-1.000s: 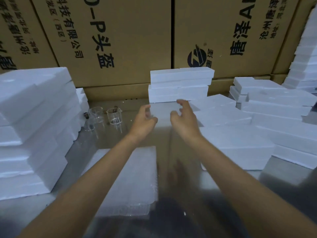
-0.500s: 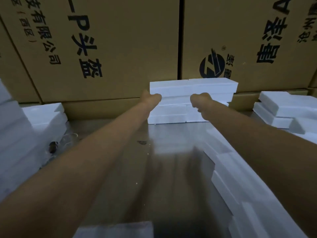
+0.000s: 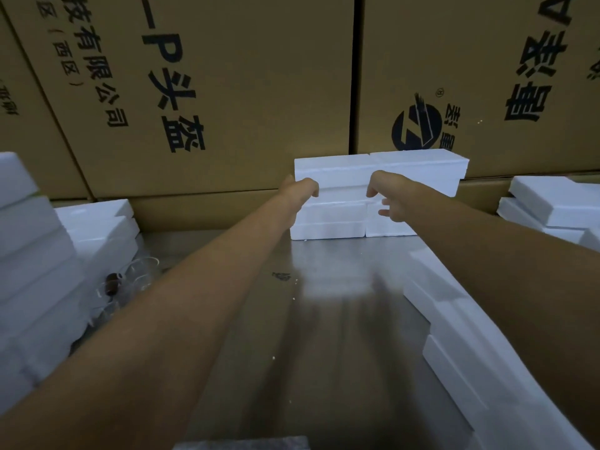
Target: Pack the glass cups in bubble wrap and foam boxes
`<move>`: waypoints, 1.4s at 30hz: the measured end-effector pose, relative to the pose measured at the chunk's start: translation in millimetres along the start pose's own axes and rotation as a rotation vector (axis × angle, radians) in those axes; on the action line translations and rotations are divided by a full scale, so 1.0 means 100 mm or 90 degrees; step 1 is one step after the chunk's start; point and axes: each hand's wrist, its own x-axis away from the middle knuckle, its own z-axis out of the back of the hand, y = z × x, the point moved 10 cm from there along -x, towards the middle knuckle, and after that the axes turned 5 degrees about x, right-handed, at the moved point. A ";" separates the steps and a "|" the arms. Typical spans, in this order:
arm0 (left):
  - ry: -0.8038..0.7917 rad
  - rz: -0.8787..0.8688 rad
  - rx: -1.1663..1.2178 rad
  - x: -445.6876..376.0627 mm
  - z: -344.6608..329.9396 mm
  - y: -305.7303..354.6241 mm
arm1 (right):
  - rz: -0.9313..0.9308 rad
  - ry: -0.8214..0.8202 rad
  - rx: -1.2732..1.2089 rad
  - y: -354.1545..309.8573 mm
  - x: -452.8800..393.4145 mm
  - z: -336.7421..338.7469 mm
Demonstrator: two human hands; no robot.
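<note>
Head view shows a stack of white foam boxes (image 3: 418, 170) at the far side of the bench (image 3: 324, 336), right up against big brown cardboard boxes (image 3: 243, 92) with black writing on them. The stack has two piles side by side, touching each other.

Both arms reach far out to this stack. The left hand (image 3: 300, 191) is at the left pile, and its fingers curl over the front edge of the top foam box, holding it. The right hand (image 3: 391, 198) is in front of the right pile. Its fingers are bent and a bit spread, and they are at the front of the foam. I cannot tell if this hand holds the foam or only touches it.

Some glass cups (image 3: 143, 274) stand on the bench at the left, partly hidden behind the left arm. They are clear and hard to see. A small dark thing (image 3: 112, 284) sits just beside them, but it is too blurry to tell what it is.

More white foam pieces are piled high at the near left (image 3: 32, 254), right beside the cups. A long row of foam pieces (image 3: 454, 336) runs along the right side of the bench, under the right arm. Another small foam pile (image 3: 545, 203) sits at the far right.

At the near edge, a bit of bubble wrap (image 3: 240, 443) peeks into view. The bench top is shiny and grey, with tiny white crumbs on it.
</note>
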 end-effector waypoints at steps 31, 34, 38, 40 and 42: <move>0.016 -0.076 -0.031 3.02 0.95 -0.14 | 0.108 -0.277 0.098 0.36 2.78 0.24; -0.024 -0.055 -0.029 3.48 0.93 -0.32 | 0.119 -0.274 0.128 0.56 3.27 0.37; -0.033 -0.040 -0.029 3.81 0.92 -0.55 | 0.114 -0.260 0.193 0.85 3.72 0.42; -0.023 -0.023 -0.020 3.89 0.91 -0.67 | 0.102 -0.265 0.212 0.99 3.85 0.35; -0.026 -0.014 -0.024 3.97 0.87 -0.78 | 0.100 -0.257 0.237 1.12 3.92 0.29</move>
